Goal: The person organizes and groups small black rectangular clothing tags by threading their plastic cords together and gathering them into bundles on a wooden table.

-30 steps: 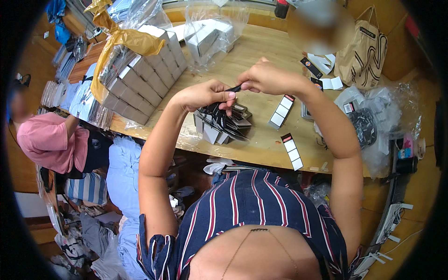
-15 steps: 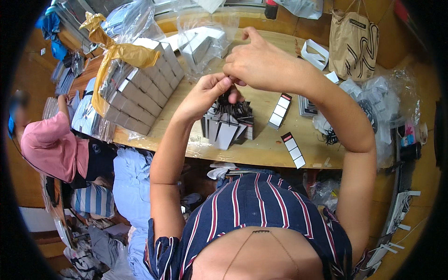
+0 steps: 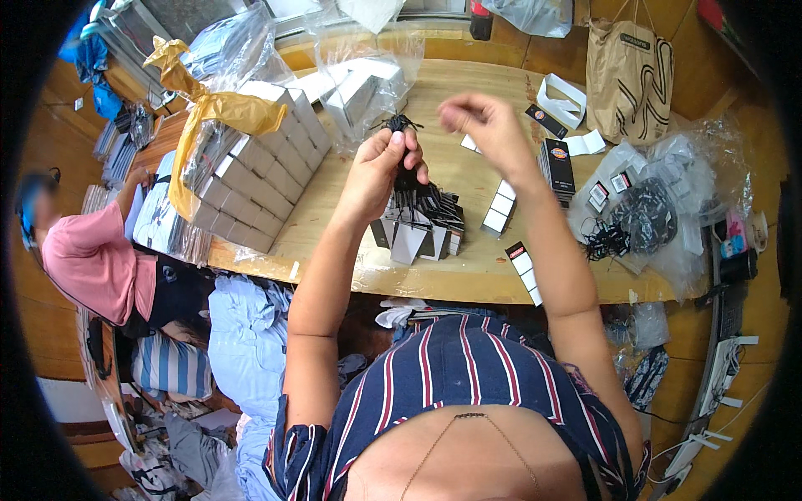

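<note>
My left hand (image 3: 380, 167) is raised over the wooden table (image 3: 468, 267) and grips a bunch of black strings (image 3: 401, 125) whose ends stick out above its fingers. Black-and-white hang tags (image 3: 422, 221) dangle below it onto a heap on the table. My right hand (image 3: 484, 125) is lifted to the right of the strings, apart from them, with fingers curled and pinched; I cannot see anything in it.
Grey boxes (image 3: 251, 175) under yellow plastic lie at the left, white boxes in a clear bag (image 3: 359, 83) behind. Loose tags (image 3: 522, 263), a black packet (image 3: 558, 163), a brown paper bag (image 3: 626, 75) and plastic bags (image 3: 652, 200) lie right. A person in pink (image 3: 92, 259) sits far left.
My hands, joined on the strings a moment ago, have come apart. The right hand has moved right and off the bunch; the left hand has risen with the tags hanging under it.
</note>
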A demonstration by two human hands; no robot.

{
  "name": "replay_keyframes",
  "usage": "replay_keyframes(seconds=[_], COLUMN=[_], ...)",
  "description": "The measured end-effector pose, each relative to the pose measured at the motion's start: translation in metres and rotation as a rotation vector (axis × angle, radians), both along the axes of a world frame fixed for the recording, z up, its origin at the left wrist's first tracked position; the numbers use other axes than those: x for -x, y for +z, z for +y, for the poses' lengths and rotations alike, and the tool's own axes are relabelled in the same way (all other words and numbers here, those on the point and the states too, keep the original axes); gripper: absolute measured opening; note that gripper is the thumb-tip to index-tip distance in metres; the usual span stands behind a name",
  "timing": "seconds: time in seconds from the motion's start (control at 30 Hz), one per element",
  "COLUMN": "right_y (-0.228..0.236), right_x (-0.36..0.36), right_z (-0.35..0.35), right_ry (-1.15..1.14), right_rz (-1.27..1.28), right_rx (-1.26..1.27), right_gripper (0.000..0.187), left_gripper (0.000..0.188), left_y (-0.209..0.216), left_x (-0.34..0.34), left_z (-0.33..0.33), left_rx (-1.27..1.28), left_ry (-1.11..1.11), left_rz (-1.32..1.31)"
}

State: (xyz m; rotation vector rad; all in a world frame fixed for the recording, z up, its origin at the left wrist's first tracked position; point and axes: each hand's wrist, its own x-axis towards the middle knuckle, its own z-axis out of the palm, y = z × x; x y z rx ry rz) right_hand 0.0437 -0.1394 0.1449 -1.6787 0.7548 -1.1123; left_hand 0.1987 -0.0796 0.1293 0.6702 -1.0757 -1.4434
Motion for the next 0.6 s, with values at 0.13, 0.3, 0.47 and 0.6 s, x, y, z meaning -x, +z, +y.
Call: replay_keyframes(seconds=[0.13,0.3,0.47,0.6], right_y=[-0.026,-0.032,-0.040,-0.044], right_x=[-0.020,-0.032,-0.046,-0.045], right_z=[0.023,0.029,0.037,0.037], right_ry=[0.396,0.586,0.323,0.372], right_rz=[-0.378,-0.508,-0.382,-0.415], right_rx=[-0.325,-0.395,-0.506,-0.690], right_gripper=[0.027,0.039,0.018,0.018], left_gripper=[0.019,0.015,0.016,0.015], left_y=[0.005,0.013,-0.002,-0.017], left_x=[0.005,0.005,-0.017,-0.029], left_z=[0.002,-0.002,-0.019,-0.036], left_rx=[0.299,0.566,-0.151,-0.351], left_ry=[0.367,0.713,0.119,-0.314], left_rz=[-0.646,-1.273,-0.276,0.406])
